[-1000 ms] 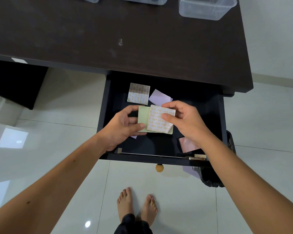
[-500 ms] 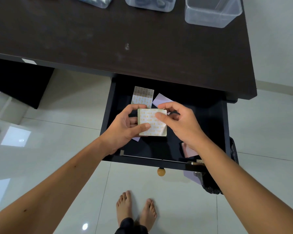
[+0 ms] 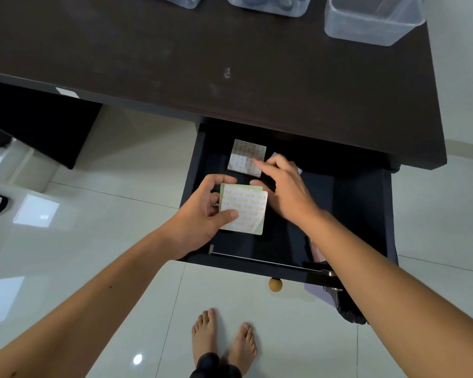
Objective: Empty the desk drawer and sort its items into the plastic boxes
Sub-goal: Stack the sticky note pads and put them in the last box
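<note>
The dark desk drawer (image 3: 363, 214) is pulled out below the desktop. My left hand (image 3: 202, 214) grips a small stack of square paper pads (image 3: 246, 211), a patterned one on top of a green one, over the drawer's left part. My right hand (image 3: 287, 192) is open, its fingertips on a second patterned pad (image 3: 243, 155) lying at the drawer's back. A lilac pad (image 3: 273, 155) peeks out behind that hand. A pink pad (image 3: 318, 255) lies at the drawer's front right, partly hidden by my forearm. An empty clear plastic box (image 3: 372, 20) stands at the desktop's far right.
Two more plastic boxes (image 3: 268, 4) holding dark items stand at the desktop's far edge, cut off by the frame. A round wooden knob (image 3: 275, 285) sticks out of the drawer front. A dark bag (image 3: 350, 309) hangs below the drawer's right corner. My bare feet stand on white tiles.
My right hand let go of the stack and reached back to the patterned pad at the drawer's rear. My left hand keeps the stack, now squared up.
</note>
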